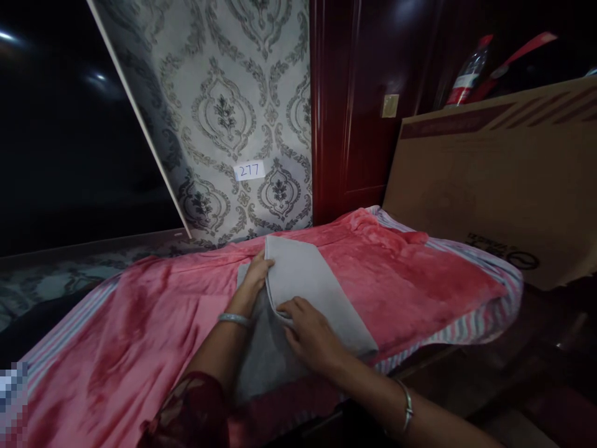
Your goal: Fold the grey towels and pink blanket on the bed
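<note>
A smooth grey cloth (308, 274) lies partly folded over on the pink blanket, its upper layer turned to the right. My left hand (256, 274) grips the cloth's folded edge near its far corner, thumb on top. Nearer to me, my right hand (308, 333) pinches the same edge between thumb and fingers, and the edge bows a little there. Under both hands the lower layer of the cloth spreads flat towards me. Each wrist wears a bangle.
The plush pink blanket (177, 348) covers the surface, with a striped cloth (480, 320) under its edge. A large cardboard box (494, 186) stands at the right, a bottle (469, 74) behind it. A dark screen (79, 137) stands left. A paper label (249, 170) reads 277.
</note>
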Demonstrator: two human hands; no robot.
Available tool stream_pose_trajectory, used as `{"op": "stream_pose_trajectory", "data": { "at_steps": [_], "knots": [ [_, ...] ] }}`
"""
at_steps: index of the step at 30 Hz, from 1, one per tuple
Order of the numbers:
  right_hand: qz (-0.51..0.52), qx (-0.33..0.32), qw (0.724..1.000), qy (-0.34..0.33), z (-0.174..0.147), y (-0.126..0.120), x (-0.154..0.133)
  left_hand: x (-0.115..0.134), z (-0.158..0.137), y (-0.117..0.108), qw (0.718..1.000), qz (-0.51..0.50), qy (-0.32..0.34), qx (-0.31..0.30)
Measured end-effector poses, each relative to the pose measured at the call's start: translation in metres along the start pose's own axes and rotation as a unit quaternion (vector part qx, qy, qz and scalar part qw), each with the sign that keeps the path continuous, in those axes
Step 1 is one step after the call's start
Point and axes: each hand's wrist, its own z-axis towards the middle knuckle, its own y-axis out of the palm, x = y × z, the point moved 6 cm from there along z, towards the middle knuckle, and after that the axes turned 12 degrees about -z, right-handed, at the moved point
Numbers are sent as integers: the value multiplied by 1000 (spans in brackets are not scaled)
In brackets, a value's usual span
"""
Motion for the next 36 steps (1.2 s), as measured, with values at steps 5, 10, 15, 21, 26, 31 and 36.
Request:
{"op": "stream_pose_trajectory", "data": {
  "at_steps": [5, 10, 15, 21, 26, 31, 36],
  "knots": [
    [32, -19, 999, -35, -6, 43, -21, 0, -12, -44, 997, 43, -47, 42],
    [51, -26, 998, -28, -20, 64, -19, -17, -14, -64, 994, 55, -50, 83],
    [16, -14, 997, -77, -24, 62, -19, -20, -5, -60, 990, 89, -38, 101],
    [0, 17, 991, -129, -19, 58, -24, -10, -5, -66, 968, 206, 6, 142],
    [-39, -10, 985, -170, -23, 73, -30, 7, -7, -69, 925, 334, 49, 175],
    [-11, -43, 984, -170, -35, 71, -34, 17, -11, -59, 894, 406, 60, 182],
    [100, -123, 971, -180, -22, 17, -9, 33, -43, -35, 875, 441, 155, 129]
  ]
}}
